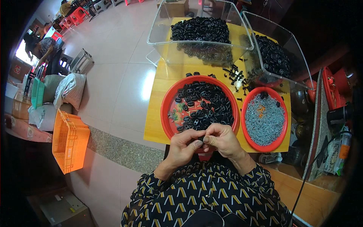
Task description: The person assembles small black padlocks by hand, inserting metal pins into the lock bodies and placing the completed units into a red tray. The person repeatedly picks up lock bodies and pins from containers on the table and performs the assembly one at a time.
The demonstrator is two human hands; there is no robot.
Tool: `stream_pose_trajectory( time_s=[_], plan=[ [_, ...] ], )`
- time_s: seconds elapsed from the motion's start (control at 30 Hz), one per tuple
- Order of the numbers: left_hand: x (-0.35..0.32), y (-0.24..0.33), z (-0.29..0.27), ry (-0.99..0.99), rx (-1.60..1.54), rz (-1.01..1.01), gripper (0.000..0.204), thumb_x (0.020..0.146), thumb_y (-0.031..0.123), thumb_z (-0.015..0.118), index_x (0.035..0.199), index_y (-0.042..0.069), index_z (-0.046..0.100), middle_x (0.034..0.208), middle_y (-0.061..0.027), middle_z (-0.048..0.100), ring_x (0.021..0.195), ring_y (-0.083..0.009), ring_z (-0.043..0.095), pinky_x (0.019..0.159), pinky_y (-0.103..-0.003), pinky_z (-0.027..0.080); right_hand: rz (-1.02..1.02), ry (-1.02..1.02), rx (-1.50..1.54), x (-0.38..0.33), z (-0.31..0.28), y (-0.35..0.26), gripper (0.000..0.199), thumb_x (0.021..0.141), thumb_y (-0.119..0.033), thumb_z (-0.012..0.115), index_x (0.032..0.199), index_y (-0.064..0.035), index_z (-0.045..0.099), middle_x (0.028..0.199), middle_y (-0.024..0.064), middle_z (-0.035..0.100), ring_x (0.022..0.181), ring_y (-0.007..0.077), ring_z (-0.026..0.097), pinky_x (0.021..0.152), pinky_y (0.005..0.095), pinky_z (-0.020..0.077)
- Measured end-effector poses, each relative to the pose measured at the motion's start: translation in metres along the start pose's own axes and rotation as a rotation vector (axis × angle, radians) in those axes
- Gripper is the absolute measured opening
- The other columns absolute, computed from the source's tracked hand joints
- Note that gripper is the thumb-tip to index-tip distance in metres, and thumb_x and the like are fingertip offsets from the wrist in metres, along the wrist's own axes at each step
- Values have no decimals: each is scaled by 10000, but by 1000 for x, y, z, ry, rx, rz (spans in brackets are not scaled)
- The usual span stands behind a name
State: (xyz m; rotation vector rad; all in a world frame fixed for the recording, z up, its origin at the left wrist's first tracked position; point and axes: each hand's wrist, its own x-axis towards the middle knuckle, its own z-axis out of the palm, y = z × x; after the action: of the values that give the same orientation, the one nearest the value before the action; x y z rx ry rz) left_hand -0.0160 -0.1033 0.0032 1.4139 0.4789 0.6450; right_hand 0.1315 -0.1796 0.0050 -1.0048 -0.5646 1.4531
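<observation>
My left hand point(182, 146) and my right hand point(225, 141) meet at the near rim of a round red tray point(165, 123). Thumbs and fingertips pinch a small black part point(200, 139), mostly hidden by the fingers. Inside the tray lie many black oval pieces with two openings point(217, 99), thickest on the right side. To the right, a smaller red tray point(247, 137) holds a heap of silvery screws point(265, 121), with a few black pieces at its far edge.
Two clear plastic bins point(160, 47) point(298, 49) full of black pieces stand at the back of the yellow table point(155, 128). Loose black parts point(237, 77) lie between bins and trays. An orange basket point(72, 143) and white sacks point(70, 90) are on the left; a person point(47, 49) bends beyond.
</observation>
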Motion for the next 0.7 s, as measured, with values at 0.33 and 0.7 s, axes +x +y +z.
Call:
stream_pose_trajectory(
  time_s=[0.33, 0.7],
  plan=[
    [2, -7, 0, 86, -252, -82, 281, 806, -23, 554, 1087, -21, 550, 874, -35, 576, 796, -73, 530, 693, -202, 439, 3, 23, 73, 9, 0, 2, 86, 819, -94, 596, 834, -14, 568, 716, 39, 585, 605, 94, 572, 546, 209, 498],
    [-6, -6, -2, 57, -40, 16, 291, 789, 7, 587, 1079, -14, 566, 842, -32, 563, 728, -80, 503, 666, -206, 415, 31, 76, -110, -9, 13, -8, 113, 832, -105, 581, 844, 5, 557, 692, 41, 569, 576, 69, 547, 497, 196, 480]
  ],
)
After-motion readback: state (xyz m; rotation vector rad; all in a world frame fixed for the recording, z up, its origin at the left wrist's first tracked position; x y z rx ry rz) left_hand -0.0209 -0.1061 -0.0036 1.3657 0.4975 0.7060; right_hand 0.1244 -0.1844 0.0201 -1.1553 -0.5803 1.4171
